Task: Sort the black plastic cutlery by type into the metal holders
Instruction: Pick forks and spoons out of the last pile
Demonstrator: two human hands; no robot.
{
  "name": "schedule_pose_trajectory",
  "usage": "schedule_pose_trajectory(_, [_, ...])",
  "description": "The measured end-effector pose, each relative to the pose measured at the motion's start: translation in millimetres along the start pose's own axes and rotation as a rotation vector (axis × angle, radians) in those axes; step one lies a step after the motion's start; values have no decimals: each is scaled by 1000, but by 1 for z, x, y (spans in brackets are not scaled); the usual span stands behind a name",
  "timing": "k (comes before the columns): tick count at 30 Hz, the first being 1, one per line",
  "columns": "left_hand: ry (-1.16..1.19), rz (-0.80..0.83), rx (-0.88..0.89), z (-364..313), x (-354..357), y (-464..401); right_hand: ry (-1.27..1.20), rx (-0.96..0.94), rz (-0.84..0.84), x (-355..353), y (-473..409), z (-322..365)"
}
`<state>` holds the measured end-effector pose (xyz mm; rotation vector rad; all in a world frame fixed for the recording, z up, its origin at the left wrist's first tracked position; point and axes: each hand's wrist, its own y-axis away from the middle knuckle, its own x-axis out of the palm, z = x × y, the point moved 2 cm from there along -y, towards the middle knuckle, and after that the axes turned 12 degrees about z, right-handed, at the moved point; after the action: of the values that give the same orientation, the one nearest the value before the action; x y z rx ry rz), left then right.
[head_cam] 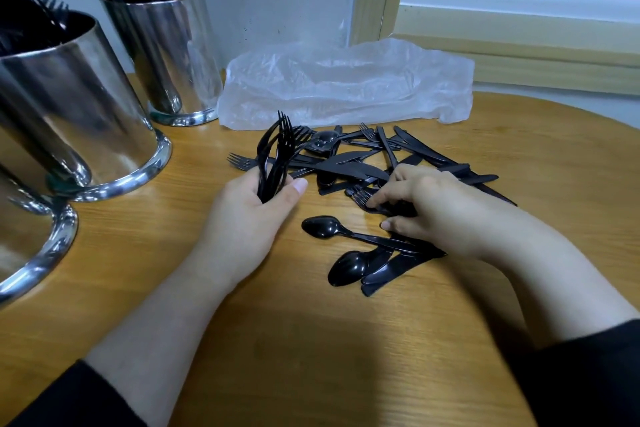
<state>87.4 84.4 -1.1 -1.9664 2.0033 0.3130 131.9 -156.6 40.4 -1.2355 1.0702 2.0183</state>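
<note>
1. Fork holder and spoon holder stand at the desk's left edge.
2. Left hand grips a fork bundle, tines up; keep them aligned.
3. Right hand pinches a fork from the mid-desk pile; lift clear before adding.

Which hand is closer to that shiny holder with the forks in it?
Left. The left hand, gripping a bunch of forks, sits just right of the fork holder. The right hand is farther right, reaching into the cutlery pile.
</note>
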Motion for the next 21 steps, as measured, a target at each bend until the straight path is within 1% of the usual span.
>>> schedule_pose_trajectory(4, [2, 5, 0, 0, 0, 0, -31, -22, -90, 3, -3, 4])
schedule_pose_trajectory(7, [12, 10, -6, 2, 0, -1, -44, 29, -128, 2, -4, 4])
schedule_pose_trajectory(11, [13, 17, -11, 3, -1, -1, -17, 85, -117, 1, -5, 5])
schedule_pose_trajectory(16, [22, 7, -14, 1, 0, 0, -22, 79, -147, 2, -7, 10])
schedule_pose_trajectory(21, [19, 15, -20, -1, -1, 0, -6, 98, -105, 2, -6, 13])
